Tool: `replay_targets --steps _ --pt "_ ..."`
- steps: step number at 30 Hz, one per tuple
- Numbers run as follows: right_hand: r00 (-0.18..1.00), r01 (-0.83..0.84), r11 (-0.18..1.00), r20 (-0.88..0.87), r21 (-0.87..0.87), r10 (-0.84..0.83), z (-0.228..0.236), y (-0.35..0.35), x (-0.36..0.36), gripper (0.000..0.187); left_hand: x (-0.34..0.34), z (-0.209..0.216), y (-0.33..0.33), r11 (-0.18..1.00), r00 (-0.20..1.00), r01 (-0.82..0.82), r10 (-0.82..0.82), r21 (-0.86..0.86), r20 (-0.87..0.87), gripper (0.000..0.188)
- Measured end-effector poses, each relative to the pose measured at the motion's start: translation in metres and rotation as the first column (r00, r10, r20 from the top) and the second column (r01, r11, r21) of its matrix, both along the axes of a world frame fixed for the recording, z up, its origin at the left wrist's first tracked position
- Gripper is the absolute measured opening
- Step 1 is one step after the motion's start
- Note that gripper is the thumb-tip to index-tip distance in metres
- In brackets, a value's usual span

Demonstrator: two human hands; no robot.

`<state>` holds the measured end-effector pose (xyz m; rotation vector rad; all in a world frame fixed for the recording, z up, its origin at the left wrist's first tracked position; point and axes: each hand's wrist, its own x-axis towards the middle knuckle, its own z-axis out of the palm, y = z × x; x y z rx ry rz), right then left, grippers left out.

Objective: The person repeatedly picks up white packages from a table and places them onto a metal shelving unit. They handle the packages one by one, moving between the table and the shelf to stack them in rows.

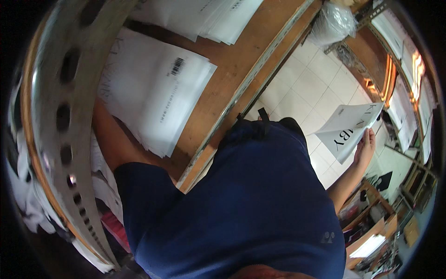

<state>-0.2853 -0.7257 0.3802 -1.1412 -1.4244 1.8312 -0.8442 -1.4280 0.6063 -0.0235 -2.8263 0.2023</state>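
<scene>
My right hand [366, 148] is closed on the edge of a white printed sheet [344, 130], thin and slightly curled, held out over the floor on the right. Large dark letters run across it. On the left, my left forearm [109, 135] reaches along a wooden shelf, and its hand is hidden behind a perforated metal upright. Nearest to that arm lies a stack of similar white sheets [148, 88] with a barcode and dark print, its edges slightly uneven. Whether my left hand touches the stack cannot be seen.
A second stack of white sheets [209, 18] lies farther along the wooden shelf [232, 69]. The perforated metal upright [65, 116] curves down the left side. A clear plastic bundle [332, 23] sits at the top right. Racks with more white sheets [402, 111] stand at the right, above a tiled floor [302, 88].
</scene>
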Motion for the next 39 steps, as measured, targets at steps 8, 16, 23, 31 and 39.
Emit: replay_targets --steps 8,16,23,31,39 --pt "0.991 0.121 0.992 0.069 -0.025 -0.119 -0.015 -0.014 0.015 0.028 -0.023 0.025 0.036 0.991 0.992 0.113 -0.117 0.069 0.056 0.053" --pt "0.977 0.189 0.981 0.092 0.051 -0.193 0.016 -0.032 -0.016 0.037 0.023 -0.002 0.206 0.851 0.795 0.492 -0.525 0.185 0.303 0.059" --pt "0.975 0.182 0.981 0.12 0.064 -0.189 0.036 -0.041 -0.01 0.032 -0.002 -0.056 0.229 0.811 0.732 0.582 -0.553 0.057 0.398 0.075" --pt "0.951 0.241 0.97 0.194 0.022 -0.241 0.036 -0.045 0.01 0.037 -0.002 -0.039 0.25 0.782 0.74 0.613 -0.521 -0.11 0.426 0.067" --pt "0.961 0.232 0.972 0.147 0.037 -0.234 0.031 -0.043 0.007 0.05 -0.01 -0.052 0.253 0.814 0.658 0.513 -0.576 0.271 0.485 0.066"
